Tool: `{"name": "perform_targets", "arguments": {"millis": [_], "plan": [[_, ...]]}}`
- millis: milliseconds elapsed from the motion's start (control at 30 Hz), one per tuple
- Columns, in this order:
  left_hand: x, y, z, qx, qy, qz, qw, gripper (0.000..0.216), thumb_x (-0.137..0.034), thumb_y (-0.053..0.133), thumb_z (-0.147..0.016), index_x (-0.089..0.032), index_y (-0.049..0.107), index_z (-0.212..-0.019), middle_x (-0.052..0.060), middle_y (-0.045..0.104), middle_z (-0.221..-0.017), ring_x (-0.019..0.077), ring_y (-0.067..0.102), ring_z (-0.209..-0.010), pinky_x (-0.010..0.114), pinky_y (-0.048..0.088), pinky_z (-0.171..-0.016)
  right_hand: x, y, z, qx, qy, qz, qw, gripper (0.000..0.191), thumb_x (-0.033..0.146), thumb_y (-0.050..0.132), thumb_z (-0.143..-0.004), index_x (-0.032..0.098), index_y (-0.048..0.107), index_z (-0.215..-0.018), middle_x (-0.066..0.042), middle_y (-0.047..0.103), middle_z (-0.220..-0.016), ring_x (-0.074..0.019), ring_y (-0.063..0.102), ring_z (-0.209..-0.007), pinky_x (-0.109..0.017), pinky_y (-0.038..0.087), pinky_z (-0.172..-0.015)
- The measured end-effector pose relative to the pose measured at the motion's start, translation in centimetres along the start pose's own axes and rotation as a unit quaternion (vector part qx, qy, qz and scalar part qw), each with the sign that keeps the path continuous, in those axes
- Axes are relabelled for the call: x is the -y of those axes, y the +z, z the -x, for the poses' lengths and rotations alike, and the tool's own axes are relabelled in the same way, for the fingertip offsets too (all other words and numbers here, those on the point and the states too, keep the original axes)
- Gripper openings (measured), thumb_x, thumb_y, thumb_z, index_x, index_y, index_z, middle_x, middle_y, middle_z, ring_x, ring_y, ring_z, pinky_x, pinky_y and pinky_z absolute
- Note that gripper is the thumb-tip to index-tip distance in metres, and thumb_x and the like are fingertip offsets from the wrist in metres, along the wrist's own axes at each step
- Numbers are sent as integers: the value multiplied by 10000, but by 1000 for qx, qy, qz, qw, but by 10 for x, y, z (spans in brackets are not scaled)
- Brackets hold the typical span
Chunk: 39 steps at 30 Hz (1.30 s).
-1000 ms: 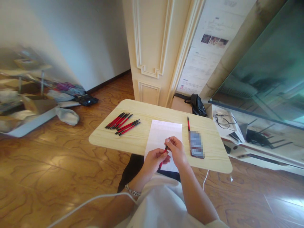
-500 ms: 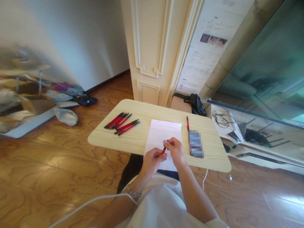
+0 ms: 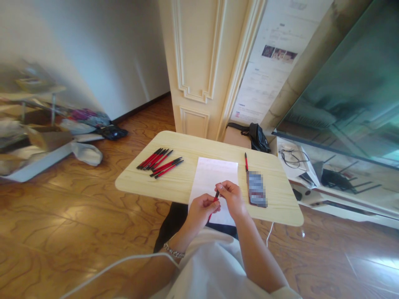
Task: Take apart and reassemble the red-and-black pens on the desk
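Observation:
Over a white sheet of paper (image 3: 215, 170), both hands are closed on one red and black pen (image 3: 217, 194). My left hand (image 3: 200, 211) pinches its red barrel between thumb and fingers, and the barrel's lower end shows below them. At the black upper end, my right hand (image 3: 232, 199) grips with thumb and fingertips, partly hiding the tip. To the left of the paper lies a group of several similar pens (image 3: 159, 161), side by side and slanted. Another such pen (image 3: 246, 161) lies right of the paper, just above a phone (image 3: 257, 189) with a blurred-out screen.
The light wooden table (image 3: 174, 143) has rounded corners. Behind it a black bag (image 3: 258, 137) rests on a box. A low cabinet with cables (image 3: 293, 158) stands to the right below a large screen (image 3: 349, 91). A white cable (image 3: 124, 261) crosses by my left arm.
The pen has shifted slightly down through my left hand, so more red barrel shows below it. My right fingers are nearer the upper tip. The other pens and phone stay put.

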<state>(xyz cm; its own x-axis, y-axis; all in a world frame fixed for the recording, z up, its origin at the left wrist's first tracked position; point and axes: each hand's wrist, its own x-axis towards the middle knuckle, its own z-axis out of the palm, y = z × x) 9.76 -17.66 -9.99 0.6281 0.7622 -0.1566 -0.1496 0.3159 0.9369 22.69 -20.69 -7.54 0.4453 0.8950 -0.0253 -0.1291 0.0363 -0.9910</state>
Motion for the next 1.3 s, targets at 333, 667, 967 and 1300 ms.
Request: {"name": "perform_targets", "arguments": {"millis": [333,667,967,1300], "plan": [[-2,-4,0,51,-35,34,998,301,-393,680,-741,-116,659,-858,97,710,-772,187,658,-675,312,501,-668,4,5,3,37,19,-37,998,272,417,598,-795,178,651,-916,-35,633,-787,-119,521,-626,-246,386,-547],[13,-3,-2,-26,16,-11,999,224,-352,721,-699,-148,639,-747,37,696,-662,153,635,-609,255,475,-602,3,6,2,0,-3,16,1000,207,369,667,-739,164,666,-713,-35,656,-696,-122,521,-614,-250,389,-581],[-5,-3,3,55,-61,34,996,340,-423,644,-767,-114,664,-908,111,708,-781,197,661,-665,320,513,-650,3,3,2,29,26,-33,999,301,435,578,-799,167,682,-887,-51,644,-760,-136,534,-636,-252,380,-541],[6,0,2,-28,19,-72,997,279,-421,652,-737,-157,718,-794,48,696,-651,181,637,-615,281,488,-631,0,8,3,-54,-1,46,997,258,414,610,-759,176,711,-765,-44,681,-688,-157,553,-630,-273,385,-572]]}}
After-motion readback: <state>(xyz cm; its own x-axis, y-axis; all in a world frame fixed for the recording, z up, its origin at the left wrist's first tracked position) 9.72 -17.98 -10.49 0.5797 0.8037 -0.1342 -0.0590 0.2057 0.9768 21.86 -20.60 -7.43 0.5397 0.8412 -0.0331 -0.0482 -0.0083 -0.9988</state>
